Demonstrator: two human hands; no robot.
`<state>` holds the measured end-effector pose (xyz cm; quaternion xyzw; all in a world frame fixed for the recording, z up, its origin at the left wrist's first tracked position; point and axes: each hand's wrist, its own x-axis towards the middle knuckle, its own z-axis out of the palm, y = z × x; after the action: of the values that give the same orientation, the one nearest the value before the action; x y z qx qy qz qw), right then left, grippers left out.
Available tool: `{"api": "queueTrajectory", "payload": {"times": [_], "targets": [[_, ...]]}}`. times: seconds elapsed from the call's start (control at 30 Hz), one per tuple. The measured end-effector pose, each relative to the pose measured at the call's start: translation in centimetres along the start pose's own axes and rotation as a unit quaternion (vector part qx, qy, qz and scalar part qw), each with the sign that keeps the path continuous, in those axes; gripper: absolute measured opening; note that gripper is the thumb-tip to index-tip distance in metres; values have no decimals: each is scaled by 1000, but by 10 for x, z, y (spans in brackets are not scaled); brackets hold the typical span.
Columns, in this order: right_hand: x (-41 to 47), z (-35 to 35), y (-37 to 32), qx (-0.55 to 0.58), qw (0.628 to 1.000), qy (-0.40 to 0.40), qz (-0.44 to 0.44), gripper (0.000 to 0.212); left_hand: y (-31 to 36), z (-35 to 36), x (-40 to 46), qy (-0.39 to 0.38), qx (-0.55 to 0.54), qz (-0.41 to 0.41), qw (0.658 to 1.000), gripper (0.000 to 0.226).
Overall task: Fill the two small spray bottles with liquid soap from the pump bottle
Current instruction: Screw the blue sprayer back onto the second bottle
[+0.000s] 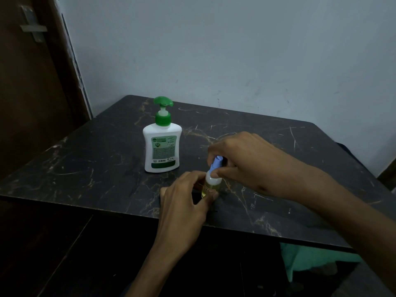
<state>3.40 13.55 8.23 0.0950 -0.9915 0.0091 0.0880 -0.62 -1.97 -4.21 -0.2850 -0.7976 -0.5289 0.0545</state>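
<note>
A white pump bottle (pixel 161 144) with a green pump head stands upright on the dark marble table (pixel 85 163). To its right, near the front edge, a small clear spray bottle (pixel 211 185) holds yellowish liquid. My left hand (pixel 186 202) grips its body from the left. My right hand (pixel 246 161) comes from the right and pinches its blue spray top (pixel 216 165) between thumb and fingers. I see no second spray bottle; my hands may hide it.
A pale wall rises behind the table. A dark wooden door (pixel 32 93) with a metal latch stands at the left. Green cloth (pixel 310 262) shows below the table's front right edge.
</note>
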Motion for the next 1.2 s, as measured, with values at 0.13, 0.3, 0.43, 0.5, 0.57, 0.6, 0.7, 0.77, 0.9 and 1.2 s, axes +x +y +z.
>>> {"api": "queueTrajectory", "payload": {"times": [0.13, 0.3, 0.43, 0.5, 0.57, 0.6, 0.7, 0.77, 0.9, 1.2], "targets": [[3, 5, 0, 0, 1000, -3, 2, 14, 0, 0, 0, 6, 2, 4, 1000, 29], [4, 11, -2, -25, 1000, 8, 13, 21, -1, 0, 0, 5, 7, -5, 1000, 33], [2, 19, -2, -27, 998, 42, 30, 26, 0, 1, -1, 13, 20, 3, 1000, 36], [2, 20, -4, -13, 997, 53, 48, 26, 0, 2, -1, 13, 22, 6, 1000, 35], [-2, 19, -6, 24, 995, 67, 67, 21, 0, 1, 0, 10, 22, 3, 1000, 35], [-7, 19, -6, 33, 993, 78, 79, 19, 0, 0, 1, 8, 18, 2, 1000, 34], [-38, 24, -2, 82, 978, 146, 128, 35, -1, -2, 1, 8, 10, 1, 1000, 31], [-65, 33, 2, 135, 958, 189, 168, 41, -2, -2, 2, 15, 18, 0, 1000, 30], [-93, 69, 25, 172, 925, 203, 270, 33, 2, -2, 8, 12, 48, -7, 999, 32], [-51, 95, 46, 218, 908, 208, 291, 53, 8, 8, 43, -4, 81, 6, 997, 27]]}}
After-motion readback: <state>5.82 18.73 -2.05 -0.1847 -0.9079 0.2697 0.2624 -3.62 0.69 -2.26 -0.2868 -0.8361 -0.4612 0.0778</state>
